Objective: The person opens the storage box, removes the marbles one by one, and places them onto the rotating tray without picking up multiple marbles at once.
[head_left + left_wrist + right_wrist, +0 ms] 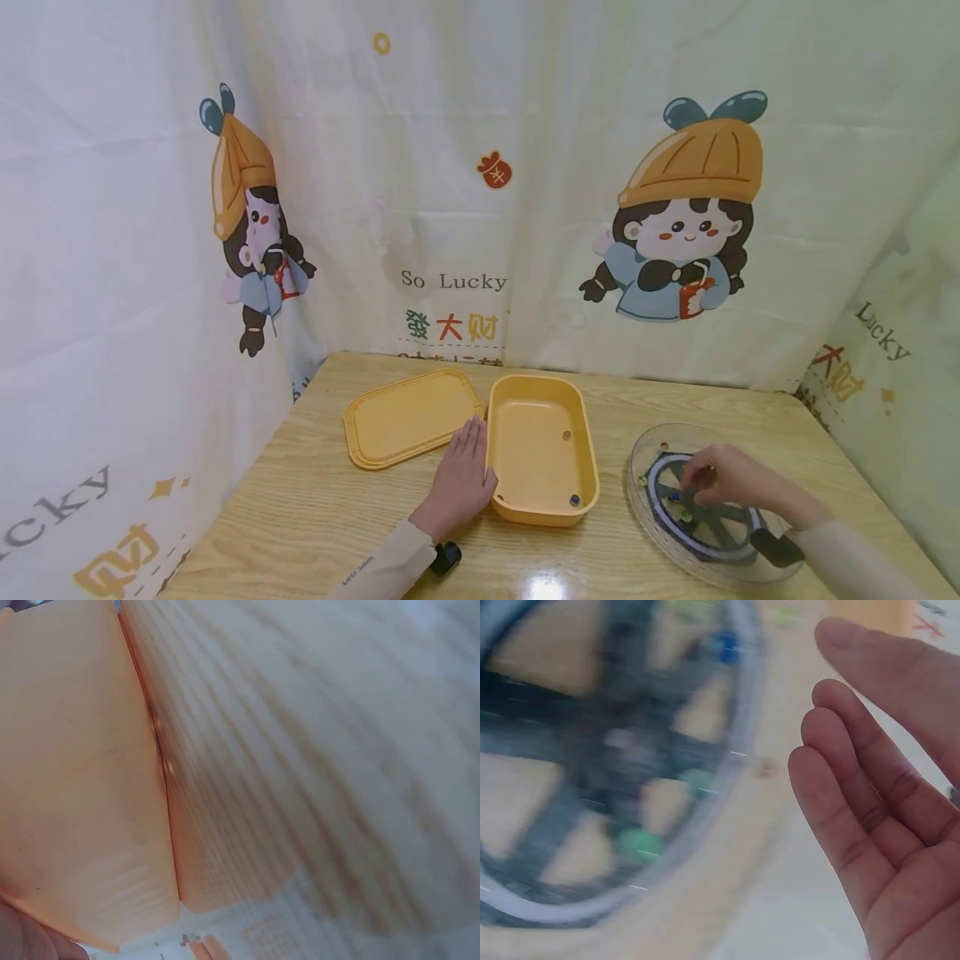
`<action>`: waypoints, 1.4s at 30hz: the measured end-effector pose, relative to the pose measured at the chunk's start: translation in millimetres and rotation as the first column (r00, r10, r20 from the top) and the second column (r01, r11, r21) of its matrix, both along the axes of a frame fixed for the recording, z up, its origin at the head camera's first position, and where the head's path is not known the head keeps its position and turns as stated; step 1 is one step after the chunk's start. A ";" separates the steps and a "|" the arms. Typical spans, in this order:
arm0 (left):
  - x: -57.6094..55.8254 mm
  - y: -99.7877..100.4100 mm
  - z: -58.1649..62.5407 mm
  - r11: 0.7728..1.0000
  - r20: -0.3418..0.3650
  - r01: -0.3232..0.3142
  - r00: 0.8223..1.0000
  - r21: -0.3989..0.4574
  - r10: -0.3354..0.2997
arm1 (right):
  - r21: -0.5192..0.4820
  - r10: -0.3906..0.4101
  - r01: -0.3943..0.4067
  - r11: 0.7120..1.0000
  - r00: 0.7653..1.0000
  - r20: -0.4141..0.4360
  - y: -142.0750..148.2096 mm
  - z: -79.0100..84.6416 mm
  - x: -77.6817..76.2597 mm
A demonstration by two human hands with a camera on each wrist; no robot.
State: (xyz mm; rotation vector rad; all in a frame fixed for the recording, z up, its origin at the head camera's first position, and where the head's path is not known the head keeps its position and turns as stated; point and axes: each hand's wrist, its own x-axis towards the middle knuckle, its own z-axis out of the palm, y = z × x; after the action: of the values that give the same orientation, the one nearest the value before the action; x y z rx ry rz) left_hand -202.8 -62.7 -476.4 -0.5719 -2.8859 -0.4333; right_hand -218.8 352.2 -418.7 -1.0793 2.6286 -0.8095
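My left hand point(462, 479) lies with straight fingers along the left side of a yellow plastic box point(543, 519); in the left wrist view the box wall point(82, 765) fills the left side. Inside the box are small balls, among them a dark blue one point(574, 500) and a brownish one point(566, 435). My right hand point(731, 482) is over a clear round dish point(647, 521) at the right. Its thumb and fingers stand apart in the right wrist view, with nothing visible between them. Small balls lie in the dish, including a green point(640, 845) and a blue one point(726, 646).
A flat yellow lid point(412, 417) lies left of the box, close to my left fingertips. A dark wheel shape with a pale ring point(660, 521) shows in the dish. Printed curtains point(555, 250) enclose the wooden table point(300, 517) behind and at the sides.
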 end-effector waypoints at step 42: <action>-8.7 -2.4 0.8 0.999 0.007 -0.005 1.000 -0.046 0.005 | 0.106 0.343 -0.354 0.929 0.933 0.107 -230.6 3.0 -75.2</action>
State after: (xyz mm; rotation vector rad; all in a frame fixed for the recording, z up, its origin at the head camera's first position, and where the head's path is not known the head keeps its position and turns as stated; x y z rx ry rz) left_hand -211.5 -65.1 -475.5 -0.5711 -2.9105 -0.3701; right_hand -294.0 121.6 -415.7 -1.3875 2.2841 -0.5930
